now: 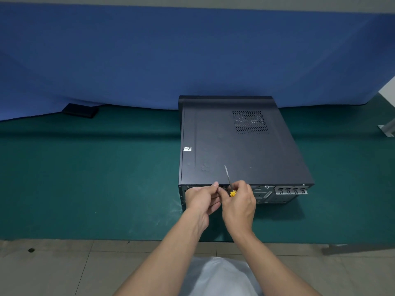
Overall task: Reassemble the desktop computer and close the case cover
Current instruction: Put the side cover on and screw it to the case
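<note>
Working at the near end of the case [269, 196], which lies on the bench [106, 178] with its cover [230, 150] on top, we curl our right hand [239, 202] round the screwdriver [232, 192], tip raised, likely readying screws. Our left hand [201, 199] pinches beside it; on what, we cannot tell.

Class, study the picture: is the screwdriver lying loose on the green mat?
No, the right hand grips the screwdriver by its yellow handle, and its shaft points up over the computer case.
</note>
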{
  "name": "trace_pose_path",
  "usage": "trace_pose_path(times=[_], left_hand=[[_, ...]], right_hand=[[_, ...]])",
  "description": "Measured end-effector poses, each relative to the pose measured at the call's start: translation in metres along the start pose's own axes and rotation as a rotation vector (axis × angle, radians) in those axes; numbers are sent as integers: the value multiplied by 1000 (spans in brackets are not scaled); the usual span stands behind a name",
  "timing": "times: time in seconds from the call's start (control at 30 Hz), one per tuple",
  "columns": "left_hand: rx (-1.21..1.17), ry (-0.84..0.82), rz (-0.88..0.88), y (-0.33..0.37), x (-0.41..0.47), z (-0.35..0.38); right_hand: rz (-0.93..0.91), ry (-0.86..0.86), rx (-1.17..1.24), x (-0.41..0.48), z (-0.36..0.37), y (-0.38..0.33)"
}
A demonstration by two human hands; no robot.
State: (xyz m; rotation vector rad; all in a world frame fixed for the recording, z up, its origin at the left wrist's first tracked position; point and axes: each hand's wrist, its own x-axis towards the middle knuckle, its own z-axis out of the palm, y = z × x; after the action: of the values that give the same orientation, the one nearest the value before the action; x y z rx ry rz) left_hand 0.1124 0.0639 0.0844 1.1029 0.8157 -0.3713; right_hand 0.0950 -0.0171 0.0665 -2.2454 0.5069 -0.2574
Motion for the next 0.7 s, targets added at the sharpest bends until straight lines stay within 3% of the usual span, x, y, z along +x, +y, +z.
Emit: trace_pose_path(times=[0.17,0.33,0.7], left_hand=[[-50,38,-61,6,-3,7],[-31,28,-84,10,-5,8],[-48,-2,-155,15,-7,12]], right_hand=[[130,-147,28,-2,-11,-7],[98,-390,62,-27,-27,4],[156,-443,31,-40,-39,6]])
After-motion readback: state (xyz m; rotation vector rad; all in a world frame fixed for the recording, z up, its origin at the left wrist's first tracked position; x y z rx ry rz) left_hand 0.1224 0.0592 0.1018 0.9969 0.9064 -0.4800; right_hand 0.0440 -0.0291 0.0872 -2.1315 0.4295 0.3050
